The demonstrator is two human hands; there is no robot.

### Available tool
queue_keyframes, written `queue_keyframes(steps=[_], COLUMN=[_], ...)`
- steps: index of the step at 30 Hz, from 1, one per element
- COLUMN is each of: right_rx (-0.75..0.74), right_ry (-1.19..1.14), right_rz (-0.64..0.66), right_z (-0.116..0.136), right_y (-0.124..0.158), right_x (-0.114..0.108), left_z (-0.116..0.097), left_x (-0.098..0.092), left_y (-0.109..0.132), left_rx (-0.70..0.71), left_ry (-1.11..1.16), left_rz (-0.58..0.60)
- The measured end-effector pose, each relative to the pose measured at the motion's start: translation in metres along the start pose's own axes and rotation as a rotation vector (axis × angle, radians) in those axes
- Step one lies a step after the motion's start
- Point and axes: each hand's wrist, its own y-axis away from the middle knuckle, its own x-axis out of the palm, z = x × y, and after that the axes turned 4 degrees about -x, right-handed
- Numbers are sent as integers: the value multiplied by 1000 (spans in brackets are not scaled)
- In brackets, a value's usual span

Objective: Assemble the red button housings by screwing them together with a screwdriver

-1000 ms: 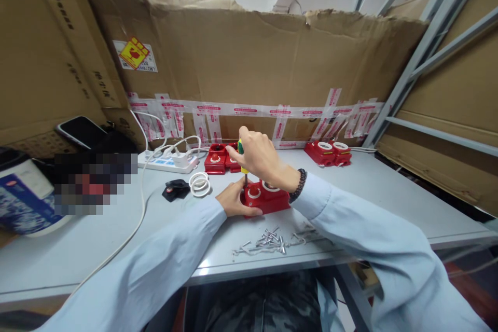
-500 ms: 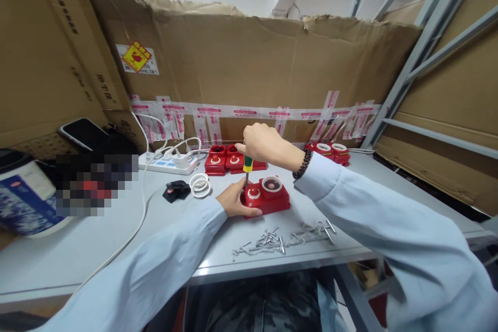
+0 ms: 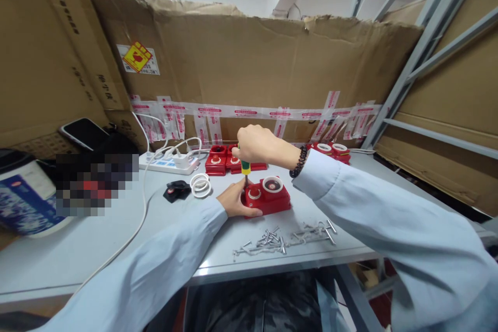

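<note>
A red device (image 3: 273, 201) with a white ring on top lies on the grey table. My left hand (image 3: 234, 200) grips its left end, thumb along the front edge. Above it, my right hand (image 3: 254, 143) is wrapped round the green and yellow handle of a screwdriver (image 3: 246, 168). The shaft points down at the device's back left corner; its tip is too small to make out. Loose screws (image 3: 270, 238) lie in front of the device. White rings (image 3: 200, 185) and a black part (image 3: 177, 191) are to the left of my left hand.
More red devices (image 3: 216, 160) stand at the back, with others (image 3: 330, 151) at the back right. A power strip (image 3: 171, 163) with white cables lies at the back left. A white and blue tub (image 3: 27, 197) and a phone (image 3: 83, 134) are at the far left.
My right hand and the screwdriver have shifted slightly to the left, and the wrist has turned a little. My left hand and the red device look nearly the same.
</note>
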Motion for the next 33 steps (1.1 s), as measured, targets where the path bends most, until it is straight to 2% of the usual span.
queue_keyframes(steps=[5, 9, 10, 12, 15, 17, 20, 23, 25, 26, 28, 30, 31, 33], right_rx=[-164, -387, -383, -260, -51, -22, -154, -395, -466, -440, -292, -136, -98, -134], right_ry=[-6, -17, -4, 65, 184, 202, 156, 89, 43, 34, 63, 114, 124, 97], right_rz=[113, 198, 225, 249, 147, 53, 22, 58, 85, 101, 104, 47, 14, -12], right_z=[-13, -20, -20, -17, -11, -10, -14, -21, -23, -23, -22, -22, -22, -24], right_y=[1, 6, 8, 9, 7, 5, 5, 12, 18, 20, 22, 21, 20, 19], right_x=[-7, -17, -19, -22, -17, -10, -5, -8, -13, -14, -14, -10, -9, -7], left_z=[2, -1, -2, -4, -5, -5, -5, -5, -6, -7, -8, -9, -9, -9], left_x=[1, 0, -1, -2, -2, -2, -3, -3, -4, -4, -4, -4, -4, -4], left_y=[-1, 0, 1, 1, 2, 2, 2, 3, 3, 3, 4, 4, 4, 4], left_rx=[14, 33, 33, 25, 5, -1, 8, 9, 4, 3, -2, -9, -12, -11], left_ry=[-1, 7, 9, 5, -26, -37, -21, -17, -14, -9, -4, -4, -4, -6], left_rz=[-7, 9, 13, 14, 7, -1, 18, 26, 24, 26, 29, 24, 20, 20])
